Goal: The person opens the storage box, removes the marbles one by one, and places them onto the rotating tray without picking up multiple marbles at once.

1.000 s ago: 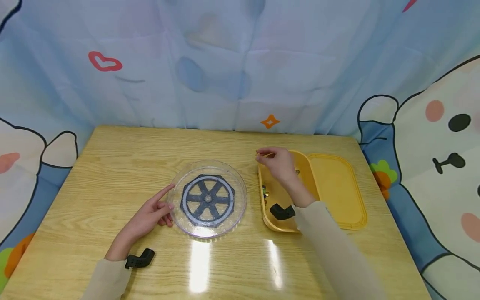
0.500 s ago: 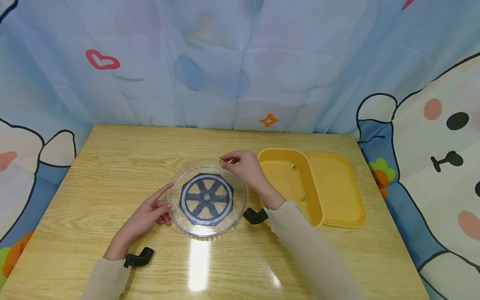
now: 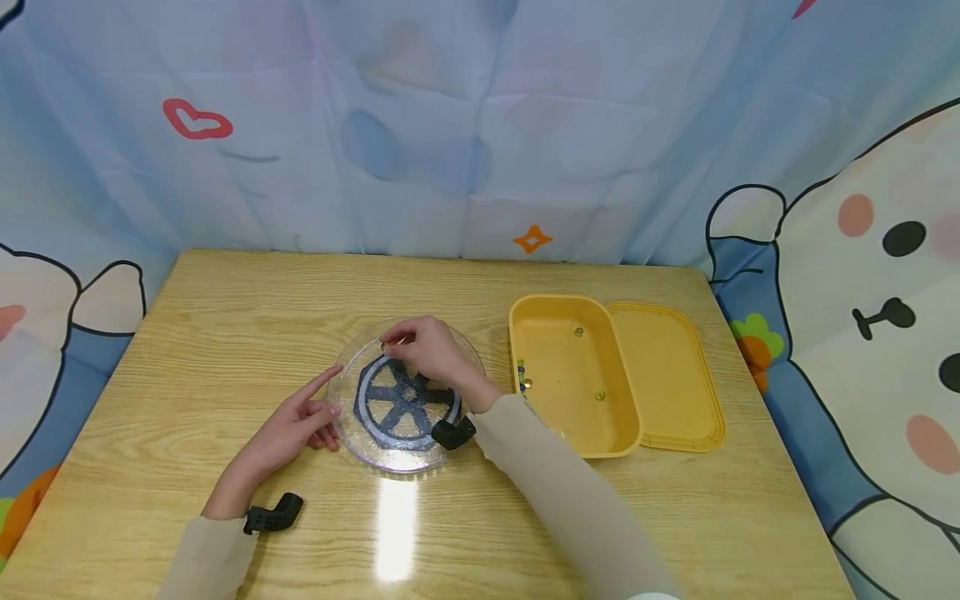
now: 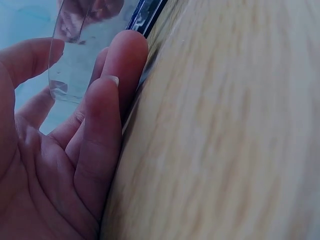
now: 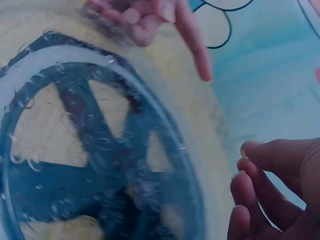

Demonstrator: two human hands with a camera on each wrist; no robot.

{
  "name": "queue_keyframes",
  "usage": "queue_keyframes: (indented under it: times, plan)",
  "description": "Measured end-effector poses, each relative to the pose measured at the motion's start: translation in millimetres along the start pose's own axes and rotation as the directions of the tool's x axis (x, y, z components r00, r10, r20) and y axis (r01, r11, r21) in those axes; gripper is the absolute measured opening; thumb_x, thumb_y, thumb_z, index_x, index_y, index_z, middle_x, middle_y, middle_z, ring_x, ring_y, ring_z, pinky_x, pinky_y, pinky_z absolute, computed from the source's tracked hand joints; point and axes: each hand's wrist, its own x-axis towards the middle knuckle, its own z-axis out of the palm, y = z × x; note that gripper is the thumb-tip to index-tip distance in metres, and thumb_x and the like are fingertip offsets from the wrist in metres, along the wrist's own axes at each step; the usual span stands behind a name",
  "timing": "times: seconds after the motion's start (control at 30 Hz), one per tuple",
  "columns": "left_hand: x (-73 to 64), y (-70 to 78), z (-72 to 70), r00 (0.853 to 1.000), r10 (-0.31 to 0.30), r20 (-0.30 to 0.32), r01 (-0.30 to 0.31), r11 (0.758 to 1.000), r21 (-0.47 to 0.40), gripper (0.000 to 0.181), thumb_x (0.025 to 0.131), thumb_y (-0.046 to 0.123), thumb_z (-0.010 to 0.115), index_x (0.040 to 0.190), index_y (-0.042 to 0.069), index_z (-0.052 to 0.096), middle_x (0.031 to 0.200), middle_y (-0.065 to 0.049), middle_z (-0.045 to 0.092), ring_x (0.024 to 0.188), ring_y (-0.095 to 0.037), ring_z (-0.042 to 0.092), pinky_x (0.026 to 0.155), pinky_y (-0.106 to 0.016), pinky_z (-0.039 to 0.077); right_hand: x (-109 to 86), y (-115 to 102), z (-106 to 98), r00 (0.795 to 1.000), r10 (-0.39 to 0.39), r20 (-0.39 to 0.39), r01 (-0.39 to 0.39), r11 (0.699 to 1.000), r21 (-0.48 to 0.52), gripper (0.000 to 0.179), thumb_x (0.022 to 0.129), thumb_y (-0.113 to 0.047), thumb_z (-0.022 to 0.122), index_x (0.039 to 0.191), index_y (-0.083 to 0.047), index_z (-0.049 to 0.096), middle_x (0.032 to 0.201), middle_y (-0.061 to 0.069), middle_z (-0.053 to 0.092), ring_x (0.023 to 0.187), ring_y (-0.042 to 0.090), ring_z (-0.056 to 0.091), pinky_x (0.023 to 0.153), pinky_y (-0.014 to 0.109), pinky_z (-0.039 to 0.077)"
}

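On the table lies a clear round plate [image 3: 408, 462], with a dark spoked wheel-shaped base showing through it. My left hand [image 3: 288, 429] rests at its left rim, index finger extended and thumb touching the edge, the other fingers bent below. Over the plate's back left part, my right hand [image 3: 435, 354] pinches a small glassy marble [image 3: 383, 346] between thumb and index finger. In the right wrist view those fingertips mostly cover the marble [image 5: 244, 150]. Several more marbles [image 3: 522, 375] lie in a yellow bin [image 3: 562, 425] to the right.
A flat yellow lid [image 3: 667, 375] lies against the bin's right side. The wooden table [image 3: 225, 333] ends at a printed curtain [image 3: 420, 167] behind it and at the sides. Black wrist cameras [image 3: 273, 512] sit on both wrists.
My right hand has moved left from over the yellow bin to above the plate, carrying the marble. The left hand has stayed at the plate's rim.
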Motion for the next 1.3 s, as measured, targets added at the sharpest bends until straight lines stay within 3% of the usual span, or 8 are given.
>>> queue_keyframes:
  times: [0.37, 0.63, 0.83, 1.07, 1.3]
  plan:
    - [-0.3, 0.3, -0.8, 1.0, -0.01, 0.001, 0.01, 1.0, -0.007, 0.063, 0.105, 0.018, 0.052, 0.16, 0.018, 0.022, 0.081, -0.02, 0.066, 0.07, -0.027, 0.068, 0.061, -0.033, 0.054, 6.4, 13, 11, 1.0, 0.017, 0.017, -0.017, 1.0, -0.007, 0.017, 0.091, -0.007, 0.073, 0.108, -0.004, 0.076, 0.097, 0.004, 0.073, 0.084, 0.014, 0.066, 0.071, 0.026, 0.053]
    - [0.3, 0.7, -0.2, 1.0, -0.012, -0.002, 0.012, 1.0, -0.012, 0.063, 0.105, 0.017, 0.053, 0.16, 0.018, 0.022, 0.081, -0.02, 0.066, 0.069, -0.026, 0.068, 0.061, -0.032, 0.055, 4.8, 11, 5, 0.999, 0.046, 0.023, -0.046, 0.999, 0.027, 0.02, 0.094, -0.009, 0.071, 0.113, -0.006, 0.076, 0.105, 0.004, 0.072, 0.087, 0.014, 0.066, 0.068, 0.028, 0.052]
    - [-0.9, 1.4, 0.0, 1.0, -0.009, -0.004, 0.009, 1.0, -0.013, 0.063, 0.105, 0.017, 0.053, 0.16, 0.018, 0.022, 0.081, -0.02, 0.066, 0.069, -0.026, 0.068, 0.061, -0.033, 0.055, 0.5, 0, -11, 1.0, 0.02, 0.013, -0.021, 0.998, 0.052, 0.022, 0.095, -0.011, 0.069, 0.116, -0.005, 0.074, 0.109, 0.004, 0.071, 0.089, 0.014, 0.067, 0.073, 0.031, 0.054]
    - [-1.5, 1.7, 0.1, 1.0, 0.001, 0.0, -0.001, 1.0, 0.001, 0.063, 0.105, 0.017, 0.052, 0.161, 0.019, 0.021, 0.081, -0.019, 0.066, 0.07, -0.027, 0.068, 0.062, -0.031, 0.054, -9.8, -14, -35, 0.998, -0.042, -0.038, 0.041, 0.999, -0.016, 0.021, 0.094, -0.013, 0.071, 0.114, -0.008, 0.076, 0.111, 0.002, 0.07, 0.092, 0.016, 0.064, 0.074, 0.029, 0.053]
    - [-1.4, 1.5, 0.7, 1.0, -0.003, -0.003, 0.003, 1.0, -0.002, 0.063, 0.105, 0.017, 0.052, 0.16, 0.02, 0.021, 0.081, -0.019, 0.066, 0.071, -0.028, 0.069, 0.062, -0.032, 0.055, -26.7, -13, -65, 0.993, -0.08, -0.087, 0.077, 0.997, -0.029, 0.02, 0.092, -0.013, 0.073, 0.112, -0.01, 0.076, 0.111, 0.0, 0.071, 0.094, 0.016, 0.064, 0.075, 0.032, 0.053]
